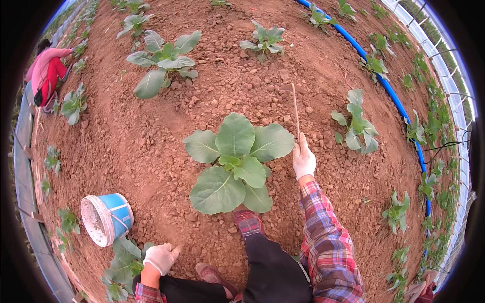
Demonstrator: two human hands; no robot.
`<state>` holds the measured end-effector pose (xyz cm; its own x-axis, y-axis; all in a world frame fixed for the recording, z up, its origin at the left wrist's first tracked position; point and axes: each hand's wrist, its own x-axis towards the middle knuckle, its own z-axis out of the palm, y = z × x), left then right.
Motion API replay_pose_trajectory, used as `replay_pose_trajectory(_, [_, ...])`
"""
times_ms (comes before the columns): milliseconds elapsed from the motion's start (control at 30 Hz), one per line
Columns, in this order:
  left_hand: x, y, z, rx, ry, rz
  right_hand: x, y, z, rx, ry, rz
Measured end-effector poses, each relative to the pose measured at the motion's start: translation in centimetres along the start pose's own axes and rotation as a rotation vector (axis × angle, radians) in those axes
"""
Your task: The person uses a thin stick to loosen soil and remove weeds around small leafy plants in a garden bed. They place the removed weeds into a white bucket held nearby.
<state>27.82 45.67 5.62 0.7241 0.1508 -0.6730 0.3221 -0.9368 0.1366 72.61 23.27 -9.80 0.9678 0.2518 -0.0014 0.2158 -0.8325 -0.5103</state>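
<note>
My right hand [304,161], in a white glove, grips the thin wooden handle of a small hand hoe [296,106]. The rusty hoe blade rests on or just above the crumbly reddish soil, ahead of the hand. Left of that hand grows a large broad-leaved cabbage-type plant [235,135], its leaves close to my fingers. My left hand [161,258], also gloved in white, is low over my knee with fingers curled together and fingertips soiled. No object shows in it. Beside it are the leaves of another brassica plant [123,257], partly covered by my leg.
A blue and white bucket [120,216] lies tipped on its side at left. More young plants [166,60] stand in rows. A blue hose [394,94] curves along the right. At far left a person [47,72] crouches by plants. My shoe [248,223] is beneath the large plant.
</note>
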Motion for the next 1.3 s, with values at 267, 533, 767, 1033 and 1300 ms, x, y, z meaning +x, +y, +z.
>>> replay_pose_trajectory(267, [0.3,-0.6,-0.1,0.062,-0.049,-0.007,5.3,-6.9,5.4,0.289,-0.245,0.006])
replay_pose_trajectory(533, [0.0,-0.8,-0.8,-0.015,-0.106,-0.093,-5.5,0.2,3.5,-0.279,-0.296,-0.18])
replay_pose_trajectory(767, [1.1,0.3,-1.6,-0.105,-0.161,-0.173,-4.8,0.2,1.4,-0.223,-0.101,-0.164])
replay_pose_trajectory(1033, [1.2,-0.1,-0.5,-0.061,-0.075,-0.109,0.3,1.9,6.4,0.092,-0.173,-0.373])
replay_pose_trajectory(1300, [0.2,-1.0,0.5,-0.036,-0.045,-0.019,2.4,-3.0,6.1,0.066,-0.242,-0.311])
